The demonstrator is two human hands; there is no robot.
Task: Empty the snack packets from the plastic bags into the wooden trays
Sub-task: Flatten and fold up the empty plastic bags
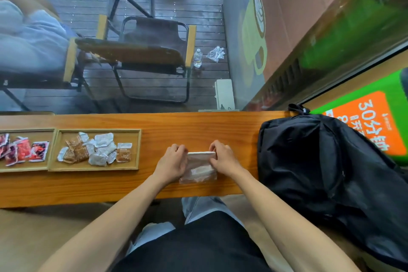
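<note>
Black backpack [326, 172] (right) beside plastic bag [199, 169]

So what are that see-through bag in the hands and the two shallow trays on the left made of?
The clear bag looks like thin glossy plastic: the counter shows through it and it crinkles. The two shallow trays look like pale matte wood with raised rims, though a wood-look laminate is possible.

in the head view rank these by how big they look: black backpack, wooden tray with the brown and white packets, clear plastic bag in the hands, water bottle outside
1. Black fabric backpack, nearest the camera
2. Wooden tray holding brown and white packets
3. Clear plastic bag, pinched by the left hand and right hand
4. Clear water bottle, far off, so it looks smaller
</note>
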